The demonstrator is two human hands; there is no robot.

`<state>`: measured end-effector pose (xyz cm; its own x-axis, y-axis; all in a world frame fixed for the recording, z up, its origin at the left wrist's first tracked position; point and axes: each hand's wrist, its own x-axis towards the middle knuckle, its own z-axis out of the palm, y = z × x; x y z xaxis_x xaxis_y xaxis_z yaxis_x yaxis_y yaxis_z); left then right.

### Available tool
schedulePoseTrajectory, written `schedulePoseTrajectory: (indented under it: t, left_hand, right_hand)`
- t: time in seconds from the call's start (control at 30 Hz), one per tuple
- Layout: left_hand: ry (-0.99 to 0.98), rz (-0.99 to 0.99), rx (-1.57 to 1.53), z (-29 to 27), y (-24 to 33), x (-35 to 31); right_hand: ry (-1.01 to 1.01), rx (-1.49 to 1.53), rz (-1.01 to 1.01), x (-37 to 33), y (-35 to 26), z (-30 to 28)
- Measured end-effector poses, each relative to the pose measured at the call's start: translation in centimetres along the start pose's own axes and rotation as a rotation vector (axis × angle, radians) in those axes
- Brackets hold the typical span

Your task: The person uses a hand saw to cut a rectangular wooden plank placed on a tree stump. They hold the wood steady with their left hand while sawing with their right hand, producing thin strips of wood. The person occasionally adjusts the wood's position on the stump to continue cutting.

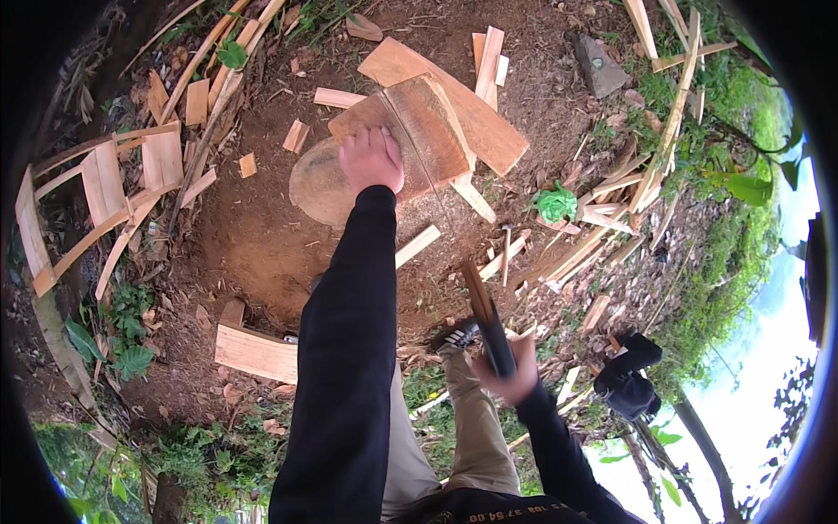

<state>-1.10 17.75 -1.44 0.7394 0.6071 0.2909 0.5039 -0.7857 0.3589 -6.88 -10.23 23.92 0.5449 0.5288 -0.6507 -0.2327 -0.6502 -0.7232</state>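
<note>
In front of me lies a thick pale log [319,188], with a broad brown wooden slab [436,131] on it, crossed by a dark line. My left hand [371,160] is closed over the slab's near edge, fingers bent and pressed on the wood. My right hand [511,367], blurred by motion, grips a machete-like tool [485,306] by its dark lower part. Its narrow brown blade points up and away, apart from the slab. A long flat board [489,131] lies behind the slab.
Loose offcuts [297,135] and a hammer [506,253] lie on the soil. A curved board [256,352] is near my left leg. To the right are a green bundle [556,205], stacked strips [594,244] and a person in dark clothes [627,384]. A grey stone [601,65] lies farther off.
</note>
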Motion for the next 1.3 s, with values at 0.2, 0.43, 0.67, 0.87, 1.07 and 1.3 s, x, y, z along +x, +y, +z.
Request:
schedulePoseTrajectory:
  t: [0.2,0.43,0.67,0.87,1.07,1.3]
  left_hand:
    - [0.048,0.02,0.003,0.7,1.0,0.3]
    - [0.048,0.015,-0.013,0.6,0.2,0.3]
    - [0.006,0.029,-0.034,0.6,1.0,0.0]
    - [0.025,0.028,0.005,0.3,0.2,0.8]
    - [0.021,0.014,-0.004,0.3,0.2,0.0]
    - [0.015,0.031,-0.001,0.9,1.4,0.5]
  right_hand:
    - [0.167,-0.027,-0.068,3.5,-0.1,0.5]
    - [0.068,-0.023,-0.006,-4.2,-3.0,-0.9]
    - [0.156,0.029,-0.099,5.4,1.4,0.0]
    - [0.03,0.041,0.021,-2.2,0.5,-0.6]
    - [0.062,0.167,-0.044,0.1,2.5,0.0]
    - [0.151,-0.139,-0.088,5.1,2.4,1.0]
